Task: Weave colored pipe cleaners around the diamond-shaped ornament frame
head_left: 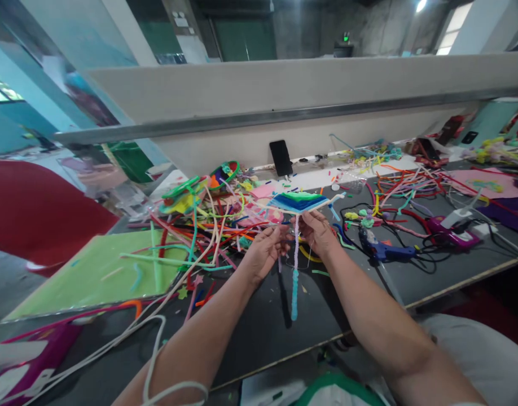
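Observation:
My left hand (265, 251) and my right hand (316, 231) are raised together over the dark table (259, 332), fingers pinched on a woven diamond of blue, green and white yarn on sticks (299, 201). It lies nearly flat, seen edge-on. A fuzzy pipe cleaner tail (295, 270), white at the top and teal at the bottom, hangs down from it between my two hands. Both hands grip the piece from below, close to its middle.
A tangle of coloured pipe cleaners (208, 220) covers the table behind my hands. A green sheet (102, 276) lies at the left. A blue glue gun (383, 248) and a purple one (451, 231) lie at the right among cables. A black phone (281, 158) leans on the partition.

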